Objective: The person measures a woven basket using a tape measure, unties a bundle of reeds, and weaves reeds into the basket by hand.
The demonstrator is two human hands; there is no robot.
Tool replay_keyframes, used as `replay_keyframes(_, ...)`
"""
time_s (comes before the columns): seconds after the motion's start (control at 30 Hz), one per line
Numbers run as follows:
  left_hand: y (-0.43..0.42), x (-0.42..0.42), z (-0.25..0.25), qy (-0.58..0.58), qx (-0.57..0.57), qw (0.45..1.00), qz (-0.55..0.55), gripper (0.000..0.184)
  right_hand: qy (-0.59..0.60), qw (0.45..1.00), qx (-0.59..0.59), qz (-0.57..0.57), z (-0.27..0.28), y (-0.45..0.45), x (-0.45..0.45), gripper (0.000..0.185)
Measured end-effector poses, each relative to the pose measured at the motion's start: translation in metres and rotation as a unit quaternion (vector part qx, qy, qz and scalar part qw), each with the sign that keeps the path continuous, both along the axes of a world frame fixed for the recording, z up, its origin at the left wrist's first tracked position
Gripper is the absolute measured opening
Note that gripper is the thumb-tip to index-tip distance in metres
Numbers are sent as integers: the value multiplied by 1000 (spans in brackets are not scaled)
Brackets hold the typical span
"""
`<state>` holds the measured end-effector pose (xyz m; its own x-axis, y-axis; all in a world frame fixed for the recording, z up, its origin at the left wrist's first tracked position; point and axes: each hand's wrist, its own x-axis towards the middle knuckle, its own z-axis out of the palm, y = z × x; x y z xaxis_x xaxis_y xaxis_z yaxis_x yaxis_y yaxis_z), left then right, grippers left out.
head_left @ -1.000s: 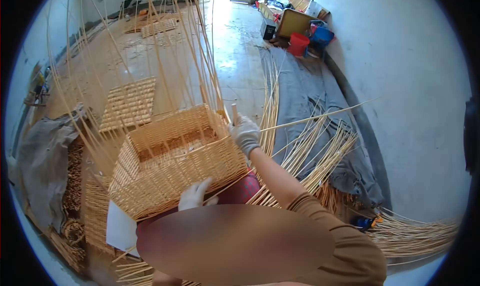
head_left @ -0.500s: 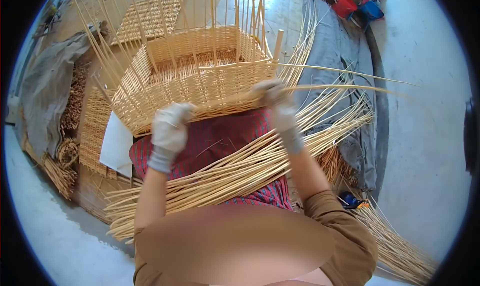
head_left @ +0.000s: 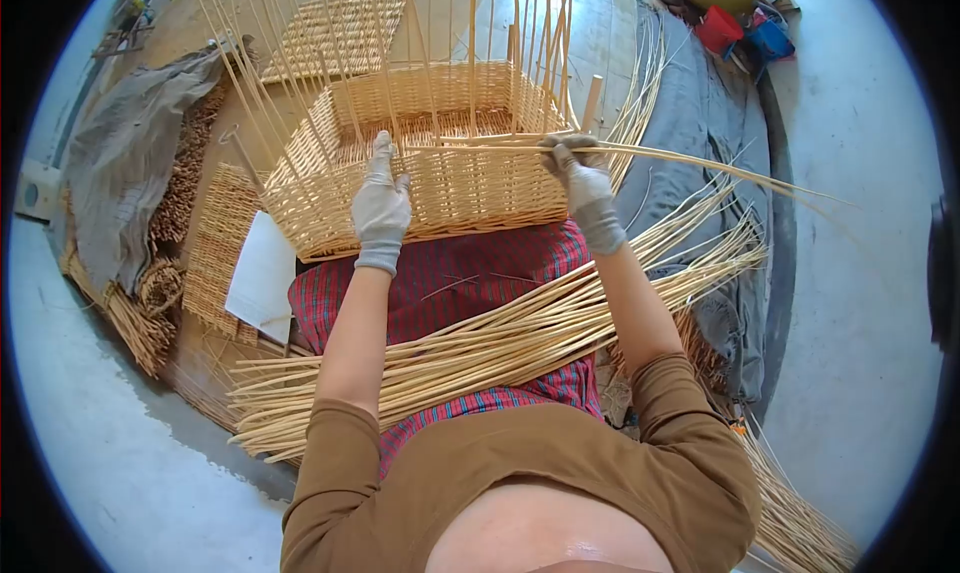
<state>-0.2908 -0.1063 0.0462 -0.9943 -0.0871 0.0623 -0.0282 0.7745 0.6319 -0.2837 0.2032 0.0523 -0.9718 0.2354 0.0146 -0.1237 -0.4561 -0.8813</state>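
Note:
A half-woven wicker basket with tall upright stakes rests in front of me, its near wall over the striped cloth on my lap. My left hand, in a pale glove, is against the near wall. Its fingers stretch up beside a stake at the rim, with the thumb apart. At the right corner of the rim, my gloved right hand closes on pale wicker rods. They run along the top of the near wall and stick out far to the right.
A thick bundle of wicker rods lies across my lap. Woven panels lie behind and left of the basket. Grey cloth partly covers darker bundles at left. Red and blue containers stand at the far right.
My left hand has moved up the near wall, its fingers now stretched upward. The rods in my right hand have risen to the rim. The view has shifted, with the basket slightly farther right.

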Motion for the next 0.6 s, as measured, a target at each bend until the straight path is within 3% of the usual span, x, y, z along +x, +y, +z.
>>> replay_keyframes(0.07, -5, -10, -10, 7, -3, 1000, -2, 78, -44, 996, -53, 63, -15, -2, -16, 9)
replay_keyframes(0.17, -9, -18, -3, 30, 46, 998, -24, 82, -58, 996, -5, 66, -27, 6, -43, 13)
replay_keyframes(0.27, 11, -28, 15, 124, 116, 985, -36, 90, -68, 994, 20, 85, -26, 17, -55, 14)
replay_keyframes(0.4, 50, -62, 3, -50, 240, 963, -111, 91, -88, 992, 63, 65, -9, 12, -53, 14)
replay_keyframes(0.43, 41, -80, -19, -14, 114, 984, -134, 84, -104, 988, 98, 60, 2, 10, -55, 14)
replay_keyframes(0.5, 41, -76, 6, -123, 41, 980, -152, 57, -109, 983, 129, 66, -5, 12, -55, 15)
replay_keyframes(0.53, 40, -71, 23, -124, 43, 979, -156, 57, -111, 983, 131, 62, -5, 12, -53, 15)
replay_keyframes(0.6, 37, -66, 43, -228, 177, 943, -166, 40, -105, 986, 113, 60, 1, 12, -55, 15)
